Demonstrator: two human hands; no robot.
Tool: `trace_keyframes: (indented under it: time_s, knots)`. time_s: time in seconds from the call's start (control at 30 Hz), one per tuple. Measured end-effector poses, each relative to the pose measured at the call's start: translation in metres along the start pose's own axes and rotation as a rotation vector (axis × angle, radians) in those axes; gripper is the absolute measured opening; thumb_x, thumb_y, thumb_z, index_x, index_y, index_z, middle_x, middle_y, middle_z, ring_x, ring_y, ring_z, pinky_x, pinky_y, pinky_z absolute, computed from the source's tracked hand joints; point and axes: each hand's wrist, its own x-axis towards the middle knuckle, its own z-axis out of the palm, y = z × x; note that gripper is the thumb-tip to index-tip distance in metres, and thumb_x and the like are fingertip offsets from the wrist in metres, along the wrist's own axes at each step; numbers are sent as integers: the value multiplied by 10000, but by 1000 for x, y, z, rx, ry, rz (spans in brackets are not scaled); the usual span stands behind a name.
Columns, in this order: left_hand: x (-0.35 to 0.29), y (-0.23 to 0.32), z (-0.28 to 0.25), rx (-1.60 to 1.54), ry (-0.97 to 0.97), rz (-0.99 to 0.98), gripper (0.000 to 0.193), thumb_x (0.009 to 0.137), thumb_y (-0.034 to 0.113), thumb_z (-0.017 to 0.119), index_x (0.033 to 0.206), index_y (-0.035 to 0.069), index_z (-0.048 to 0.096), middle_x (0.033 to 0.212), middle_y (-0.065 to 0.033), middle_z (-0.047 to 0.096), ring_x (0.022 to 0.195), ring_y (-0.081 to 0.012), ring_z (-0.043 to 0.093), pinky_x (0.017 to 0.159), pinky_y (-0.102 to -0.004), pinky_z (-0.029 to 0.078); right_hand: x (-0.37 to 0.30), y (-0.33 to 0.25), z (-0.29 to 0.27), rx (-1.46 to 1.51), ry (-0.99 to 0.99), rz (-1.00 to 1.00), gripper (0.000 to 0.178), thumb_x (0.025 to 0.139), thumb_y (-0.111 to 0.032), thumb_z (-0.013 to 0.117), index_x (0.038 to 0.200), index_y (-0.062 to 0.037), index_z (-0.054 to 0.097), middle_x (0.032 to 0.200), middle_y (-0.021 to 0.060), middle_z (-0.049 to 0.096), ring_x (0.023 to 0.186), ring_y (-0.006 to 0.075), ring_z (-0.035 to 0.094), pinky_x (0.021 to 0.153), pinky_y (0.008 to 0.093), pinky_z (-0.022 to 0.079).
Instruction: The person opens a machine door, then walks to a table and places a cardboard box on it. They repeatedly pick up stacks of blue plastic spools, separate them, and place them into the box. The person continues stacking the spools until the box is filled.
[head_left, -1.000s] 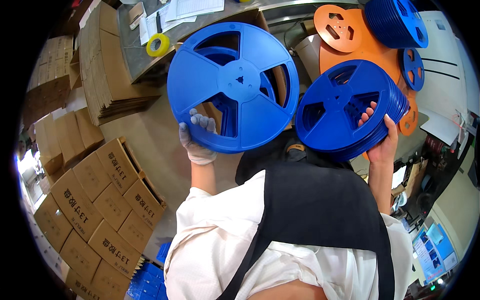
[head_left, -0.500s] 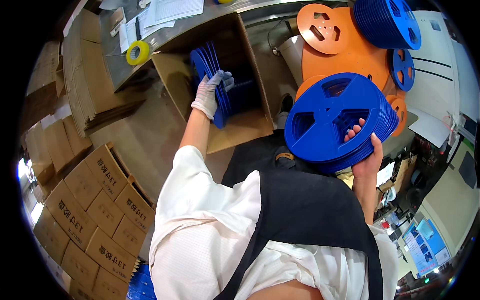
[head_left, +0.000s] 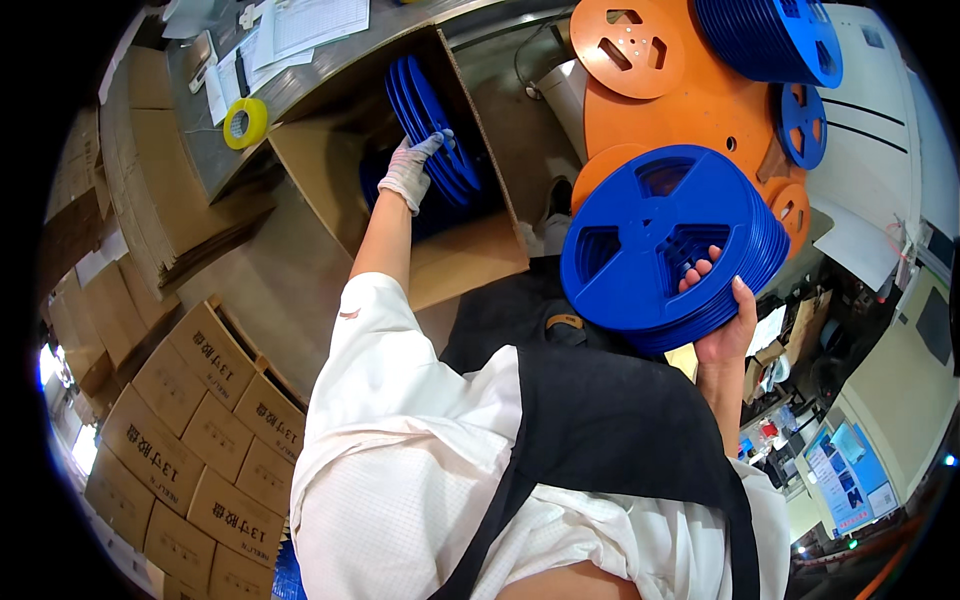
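My left hand (head_left: pixel 407 174), in a pale glove, is inside an open cardboard box (head_left: pixel 330 190) and grips a few thin blue plastic reels (head_left: pixel 420 98). These reels stand tilted on edge, over more dark blue ones lower in the box. My right hand (head_left: pixel 728 330) is bare and holds a thick stack of blue reels (head_left: pixel 645 230) at its right side. Its fingertips reach through a cutout in the top reel, while the thumb stays on the outer edge. The stack's underside is hidden.
Behind the stack is an orange surface (head_left: pixel 640 120) with orange reels (head_left: pixel 630 45) and another blue stack (head_left: pixel 770 40). A metal table (head_left: pixel 330 62) bears papers and yellow tape (head_left: pixel 246 123). Flattened cartons (head_left: pixel 160 160) and stacked boxes (head_left: pixel 200 420) stand left; a monitor (head_left: pixel 850 475) is at right.
In my left hand the reels have turned, from nearly edge-on to showing more of their faces, and moved farther into the box. My right hand still holds its stack.
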Motion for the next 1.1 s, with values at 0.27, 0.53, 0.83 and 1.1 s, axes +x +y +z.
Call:
trace_keyframes:
  time_s: [0.27, 0.53, 0.83, 1.1]
  knots:
    - [14, -4, 6, -70, 16, -16, 237, 812, 61, 713, 1030, 29, 627, 953, -88, 694, 872, -223, 650, 778, -364, 519, 4, -3, 3, -46, 3, 13, 528, 863, -266, 542, 1297, 22, 462, 1039, 156, 663, 937, 260, 665, 871, 411, 540]
    - [5, 2, 19, -32, 0, -22, 300, 825, 35, 691, 1098, 16, 568, 984, -105, 688, 906, -246, 655, 804, -373, 524, 10, -5, 3, -40, 1, 34, 544, 860, -266, 549, 1309, 23, 443, 1042, 158, 659, 933, 265, 665, 875, 406, 541]
    - [19, -4, 30, 13, 39, -53, 367, 822, 3, 686, 1157, 7, 537, 1007, -127, 678, 927, -264, 653, 816, -400, 544, 11, -5, 4, -42, -9, 42, 541, 859, -261, 546, 1306, 27, 445, 1043, 162, 660, 945, 270, 665, 882, 409, 536]
    - [31, -15, 3, -3, 76, -81, 361, 837, 27, 673, 1172, 19, 541, 1071, -115, 652, 1009, -254, 625, 848, -390, 530, 14, -5, 7, -57, 0, 56, 561, 841, -273, 575, 1297, 30, 451, 1039, 180, 664, 942, 275, 670, 879, 411, 536]
